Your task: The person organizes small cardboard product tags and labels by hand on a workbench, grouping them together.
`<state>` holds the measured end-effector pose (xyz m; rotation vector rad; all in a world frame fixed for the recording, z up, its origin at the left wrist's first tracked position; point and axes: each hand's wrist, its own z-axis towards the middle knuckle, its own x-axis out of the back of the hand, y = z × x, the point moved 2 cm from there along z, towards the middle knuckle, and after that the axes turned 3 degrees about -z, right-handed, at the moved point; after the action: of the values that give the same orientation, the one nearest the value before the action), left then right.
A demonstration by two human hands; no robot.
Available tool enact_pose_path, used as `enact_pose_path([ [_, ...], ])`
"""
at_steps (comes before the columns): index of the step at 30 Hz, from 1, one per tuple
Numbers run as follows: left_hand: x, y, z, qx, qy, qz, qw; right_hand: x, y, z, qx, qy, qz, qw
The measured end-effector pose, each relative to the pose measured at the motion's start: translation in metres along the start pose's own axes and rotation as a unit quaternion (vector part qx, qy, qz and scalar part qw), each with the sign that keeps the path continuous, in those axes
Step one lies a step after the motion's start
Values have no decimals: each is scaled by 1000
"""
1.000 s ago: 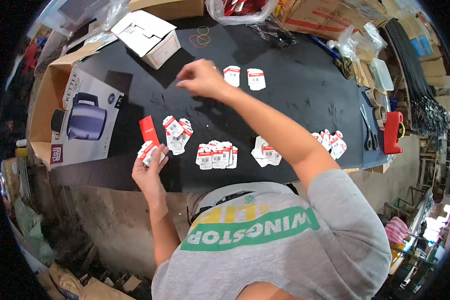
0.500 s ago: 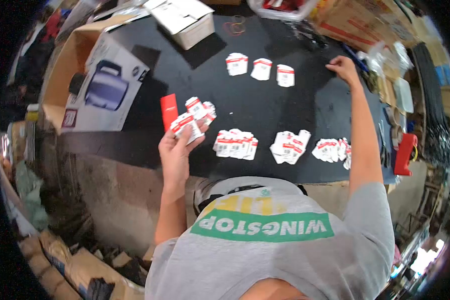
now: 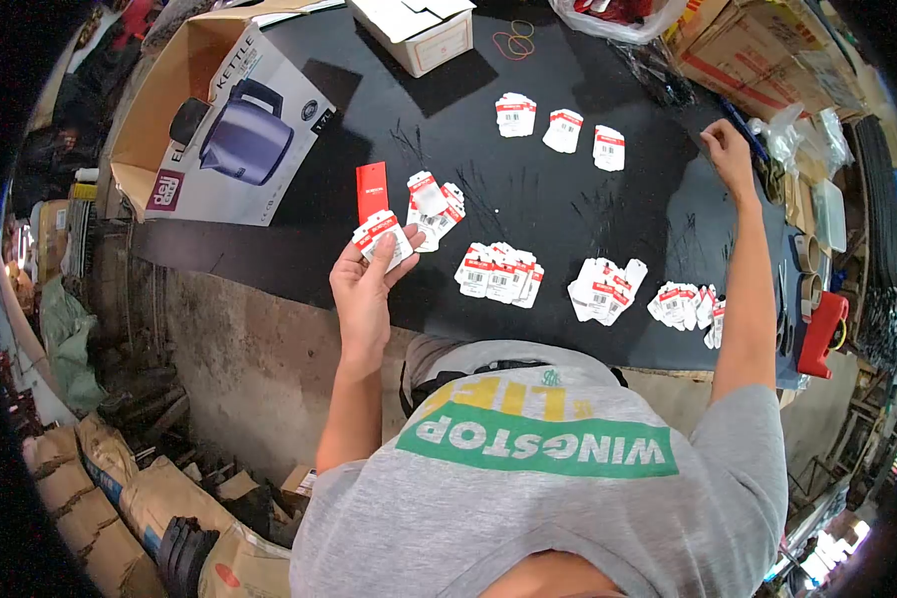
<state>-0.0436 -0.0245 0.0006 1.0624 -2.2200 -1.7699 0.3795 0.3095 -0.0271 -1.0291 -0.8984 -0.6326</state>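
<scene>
My left hand (image 3: 362, 299) pinches a small bunch of white-and-red hang tags (image 3: 381, 237) over the table's near left part. Just beyond it lie a plain red card (image 3: 371, 187) and a fanned group of tags (image 3: 448, 212). At the far right, my right hand (image 3: 731, 157) hovers by the table's side edge with thumb and fingers together; whatever they may hold is too small to see. Three neat tag stacks (image 3: 563, 131) sit in the back row. Looser tag piles (image 3: 498, 273) form a nearer row, the rightmost beside my right forearm.
A kettle carton (image 3: 254, 140) stands at the left, a white box (image 3: 424, 40) behind. Rubber bands (image 3: 515, 42) and thin black strands (image 3: 608, 204) lie on the black table (image 3: 299, 249). A red tool (image 3: 822, 334) and scissors (image 3: 782, 299) are along the right edge.
The view has shifted, so the table's things appear farther right. Against the red card, my left hand and its tags have moved slightly left and nearer me. My right hand has barely moved.
</scene>
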Motion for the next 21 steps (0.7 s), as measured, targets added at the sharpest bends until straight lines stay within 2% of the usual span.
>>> enact_pose_path([
  [4,-1,-2,4,-34,3,-47,998,16,-2,1,42,45,48,997],
  [6,-1,-1,5,-22,9,-24,999,35,-22,-5,-51,51,106,992],
  [8,0,-2,6,-9,13,-1,1000,46,-34,-3,-45,57,118,990],
  [11,-8,-5,9,-36,39,3,999,59,-82,-5,-56,67,197,977],
  [14,-19,-7,12,-64,23,37,997,59,-147,-10,-66,24,267,961],
  [16,-34,-3,12,-65,14,38,997,48,-181,-12,-29,-23,342,939],
  [18,-51,0,10,-68,-28,23,997,28,-222,-21,-13,-97,352,931],
  [20,-62,-4,12,-99,-44,26,994,2,-263,-36,6,-197,407,892],
  [21,-66,-5,13,-101,-39,36,993,-10,-278,-43,21,-217,406,888],
])
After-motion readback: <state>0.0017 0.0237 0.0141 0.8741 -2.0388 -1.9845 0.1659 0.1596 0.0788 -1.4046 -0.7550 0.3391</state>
